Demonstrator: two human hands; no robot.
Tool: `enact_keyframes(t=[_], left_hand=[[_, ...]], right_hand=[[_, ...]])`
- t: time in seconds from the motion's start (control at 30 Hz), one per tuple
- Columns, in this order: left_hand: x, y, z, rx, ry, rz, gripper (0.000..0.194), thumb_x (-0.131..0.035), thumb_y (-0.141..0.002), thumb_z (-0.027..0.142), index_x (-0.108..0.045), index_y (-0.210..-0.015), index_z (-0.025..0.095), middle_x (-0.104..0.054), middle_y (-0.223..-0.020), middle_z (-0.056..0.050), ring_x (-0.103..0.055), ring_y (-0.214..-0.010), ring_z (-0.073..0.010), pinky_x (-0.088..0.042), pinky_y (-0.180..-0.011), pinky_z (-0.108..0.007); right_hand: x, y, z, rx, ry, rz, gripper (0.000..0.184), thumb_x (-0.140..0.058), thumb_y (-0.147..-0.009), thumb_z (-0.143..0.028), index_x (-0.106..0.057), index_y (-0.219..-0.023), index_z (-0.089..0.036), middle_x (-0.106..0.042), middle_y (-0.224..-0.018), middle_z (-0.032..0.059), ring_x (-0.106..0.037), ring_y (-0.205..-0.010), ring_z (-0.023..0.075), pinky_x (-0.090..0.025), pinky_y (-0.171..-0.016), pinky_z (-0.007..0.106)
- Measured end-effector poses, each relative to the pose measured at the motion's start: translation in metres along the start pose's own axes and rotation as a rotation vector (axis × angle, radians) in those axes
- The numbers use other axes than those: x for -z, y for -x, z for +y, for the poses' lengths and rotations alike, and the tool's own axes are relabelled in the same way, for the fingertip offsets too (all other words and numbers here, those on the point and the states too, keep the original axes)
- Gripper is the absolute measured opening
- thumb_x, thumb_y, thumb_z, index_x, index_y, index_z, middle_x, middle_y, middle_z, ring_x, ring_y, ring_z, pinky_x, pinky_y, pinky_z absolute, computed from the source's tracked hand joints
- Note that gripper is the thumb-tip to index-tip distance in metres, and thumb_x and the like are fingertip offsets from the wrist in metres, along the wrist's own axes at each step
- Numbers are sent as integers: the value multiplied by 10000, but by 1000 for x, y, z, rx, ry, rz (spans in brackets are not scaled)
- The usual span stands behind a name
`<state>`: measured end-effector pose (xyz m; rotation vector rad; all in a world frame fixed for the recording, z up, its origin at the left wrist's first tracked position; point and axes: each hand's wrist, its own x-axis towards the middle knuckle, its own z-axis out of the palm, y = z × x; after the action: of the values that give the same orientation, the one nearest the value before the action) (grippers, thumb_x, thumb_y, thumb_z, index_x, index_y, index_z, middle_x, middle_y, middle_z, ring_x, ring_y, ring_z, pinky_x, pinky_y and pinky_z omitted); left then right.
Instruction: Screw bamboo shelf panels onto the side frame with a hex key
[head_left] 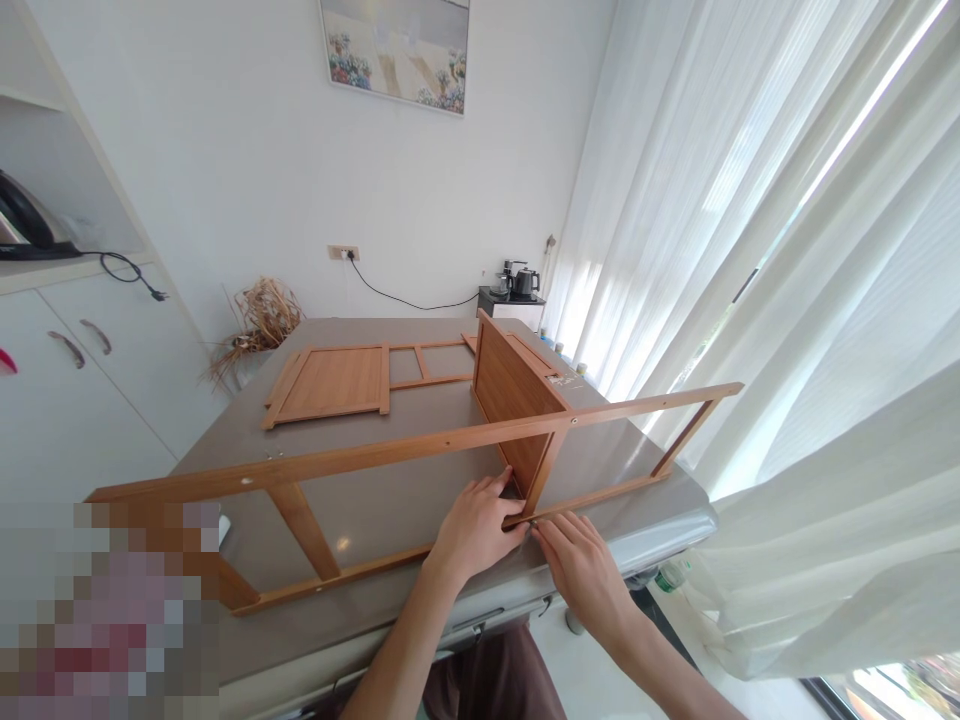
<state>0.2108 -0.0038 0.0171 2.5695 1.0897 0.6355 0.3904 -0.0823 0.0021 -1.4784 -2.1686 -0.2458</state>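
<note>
A wooden side frame (390, 450) stands on its long edge along the table's front, with a wooden panel (517, 385) joined upright to it and running back. My left hand (476, 530) is closed around the frame's lower rail at the panel's bottom corner, its index finger reaching along the panel. Beside it, at the same joint, my right hand (581, 560) pinches with thumb and fingers. A tiny dark thing shows at its fingertips, too small to name. Screw holes show along the frame's upper rail.
Another wooden frame with a panel (330, 380) lies flat on the grey table (405, 415). Small loose hardware (566, 380) lies near the right edge. White curtains (750, 250) hang at the right. A person's pixelated part (112, 620) is at lower left. A coffee maker (517, 280) stands behind.
</note>
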Motion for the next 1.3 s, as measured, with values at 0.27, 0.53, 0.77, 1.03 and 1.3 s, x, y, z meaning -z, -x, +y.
enact_keyframes(t=[0.27,0.53,0.77,1.03,1.3], left_hand=[[3,0,2,8,-6,-15,187,-605,-877,385,-755,-961,312,-508,-1466,0,-574,-1179,-254,-431,-1040,-408],[3,0,2,24,-6,-24,197,-607,-874,385,-758,-983,322,-503,-1470,11,-566,-1193,-259,-430,-1049,-412],[2,0,2,8,2,-14,209,-612,-874,383,-749,-1026,341,-497,-1475,23,-568,-1190,-248,-429,-1051,-394],[3,0,3,9,1,-10,185,-625,-866,367,-755,-990,325,-512,-1462,12,-570,-1187,-250,-443,-1042,-397],[3,0,3,23,1,-26,187,-611,-872,378,-756,-971,312,-508,-1465,4,-568,-1195,-256,-434,-1050,-405]], right_hand=[[-4,1,-2,-152,-83,54,299,-439,-1018,-254,-498,-728,-210,-578,-717,10,-526,-696,176,-357,-669,305],[-10,4,3,-448,-306,75,439,-454,-1002,-425,-565,-631,-218,-606,-614,4,-573,-597,166,-411,-596,276],[-6,10,5,-430,-379,10,405,-453,-1008,-410,-568,-668,-221,-624,-674,6,-587,-657,173,-409,-597,275],[-14,13,5,-307,-283,34,336,-431,-1030,-333,-524,-728,-217,-590,-720,1,-544,-729,176,-399,-712,309],[-6,6,3,-221,-253,22,293,-413,-1033,-282,-506,-762,-222,-593,-753,5,-544,-727,174,-397,-697,308]])
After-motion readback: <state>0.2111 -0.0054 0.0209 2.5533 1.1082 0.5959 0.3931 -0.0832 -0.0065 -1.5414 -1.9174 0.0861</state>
